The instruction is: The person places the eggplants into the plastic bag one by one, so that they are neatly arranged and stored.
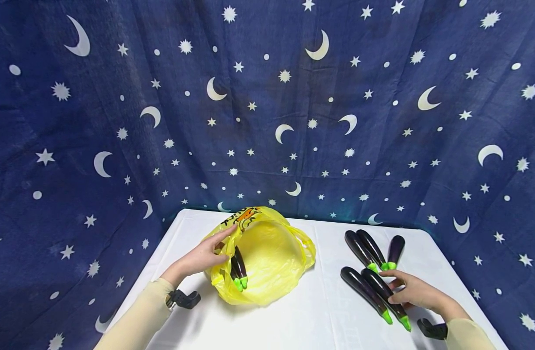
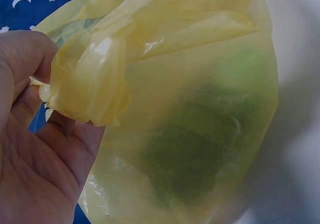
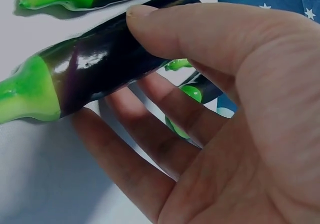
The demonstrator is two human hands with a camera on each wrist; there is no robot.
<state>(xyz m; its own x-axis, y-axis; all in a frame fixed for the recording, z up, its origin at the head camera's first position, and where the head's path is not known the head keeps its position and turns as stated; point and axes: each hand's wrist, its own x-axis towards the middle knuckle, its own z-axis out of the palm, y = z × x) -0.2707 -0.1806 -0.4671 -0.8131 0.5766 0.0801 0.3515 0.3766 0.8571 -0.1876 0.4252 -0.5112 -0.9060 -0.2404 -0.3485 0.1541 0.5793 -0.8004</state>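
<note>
A yellow plastic bag [image 1: 271, 262] lies with its mouth facing me, and my left hand [image 1: 208, 250] grips the left side of its rim. In the left wrist view, bunched yellow film [image 2: 90, 83] sits between thumb and fingers. Two dark eggplants [image 1: 238, 267] with green ends lie inside the bag; in that view only a dark blur shows through the film. My right hand [image 1: 413, 291] holds an eggplant [image 3: 105, 53], thumb on top and fingers along its lower side. Another eggplant [image 1: 365, 293] lies just left of it.
Three more eggplants [image 1: 358, 248] lie farther back on the right side of the white-covered table [image 1: 328, 316]. A dark blue cloth [image 1: 267, 97] with moons and stars hangs behind the table and along its sides.
</note>
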